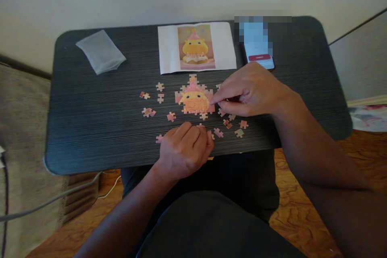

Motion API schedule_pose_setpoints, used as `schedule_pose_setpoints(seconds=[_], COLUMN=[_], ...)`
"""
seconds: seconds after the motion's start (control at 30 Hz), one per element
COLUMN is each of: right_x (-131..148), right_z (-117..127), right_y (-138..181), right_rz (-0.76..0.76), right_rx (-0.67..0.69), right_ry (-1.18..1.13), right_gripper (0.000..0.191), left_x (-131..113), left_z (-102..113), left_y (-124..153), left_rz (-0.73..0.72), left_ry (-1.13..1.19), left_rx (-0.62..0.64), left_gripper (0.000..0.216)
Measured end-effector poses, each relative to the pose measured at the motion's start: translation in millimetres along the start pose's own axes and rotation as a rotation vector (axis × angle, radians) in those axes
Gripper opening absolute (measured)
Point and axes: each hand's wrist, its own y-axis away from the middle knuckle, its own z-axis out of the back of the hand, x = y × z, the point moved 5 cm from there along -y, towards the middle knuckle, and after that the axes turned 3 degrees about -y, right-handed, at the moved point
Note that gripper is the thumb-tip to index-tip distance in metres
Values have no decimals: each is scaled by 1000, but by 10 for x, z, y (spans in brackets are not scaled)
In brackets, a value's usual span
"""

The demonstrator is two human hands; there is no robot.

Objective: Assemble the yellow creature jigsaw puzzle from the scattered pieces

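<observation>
A partly built jigsaw (195,100) of a yellow creature with a pink hat lies in the middle of the dark table (90,121). My right hand (250,90) rests at its right edge, thumb and forefinger pinched at the puzzle's border; what they hold is hidden. My left hand (186,149) lies curled near the table's front edge, fingers folded over loose pieces (218,132). More loose pieces (148,112) are scattered left and right of the puzzle.
A reference picture (196,47) on white paper lies behind the puzzle. A phone (258,50) sits to its right. An empty clear plastic bag (101,51) lies at the back left. Cables hang at the left, beside the table.
</observation>
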Motion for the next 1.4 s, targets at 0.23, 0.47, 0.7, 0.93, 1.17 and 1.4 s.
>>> schedule_pose_setpoints(seconds=[0.23,0.47,0.7,0.93,1.17,1.4], right_x=[-58,-38,-98,-122,-176,-180], right_z=[18,37,43,55,31,25], right_y=[15,10,31,38,24,18], right_rz=[-29,27,19,40,-28,-41], right_rx=[-63,-146,-229,-290,-271,-250], right_ry=[16,10,13,-1,-17,-12], right_gripper=[29,30,27,25,24,28], left_x=[111,398,651,906,963,966], left_z=[236,436,480,295,175,150], left_y=[205,523,657,405,282,326], left_rz=[121,415,583,586,586,614], left_ry=[104,167,175,267,338,363], left_rx=[61,119,100,188,211,195], left_gripper=[15,14,13,19,11,7])
